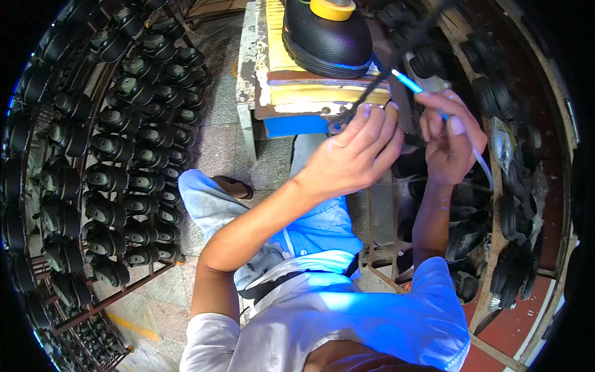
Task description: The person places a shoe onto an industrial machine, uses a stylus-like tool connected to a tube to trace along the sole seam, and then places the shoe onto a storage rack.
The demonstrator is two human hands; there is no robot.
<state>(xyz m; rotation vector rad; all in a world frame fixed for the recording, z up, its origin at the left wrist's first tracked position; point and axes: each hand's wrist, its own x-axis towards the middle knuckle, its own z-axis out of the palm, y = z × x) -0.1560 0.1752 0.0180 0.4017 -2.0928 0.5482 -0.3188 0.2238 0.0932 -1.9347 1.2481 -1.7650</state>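
My right hand [455, 133] is raised at the right, its fingers closed round a slim pen-like stick [407, 82]. Its pale tip points up and left, and blue light falls on it. From below the same hand a thin pale strip [482, 162] trails down; whether it belongs to the stick I cannot tell. My left hand [365, 146] has its fingers bent together at the table's front corner, beside a blurred black cord [378, 80]. What its fingertips hold is hidden. Just beyond stands a rounded black shoe [325, 43] with a yellow round piece [333, 8] on top.
The shoe rests on a worn table [291, 96] with a yellow top and chipped edge. Racks full of black shoes [133, 149] line the left side. More shoes or soles [489, 90] crowd shelves at the right, with a clear plastic bag [503, 141] among them.
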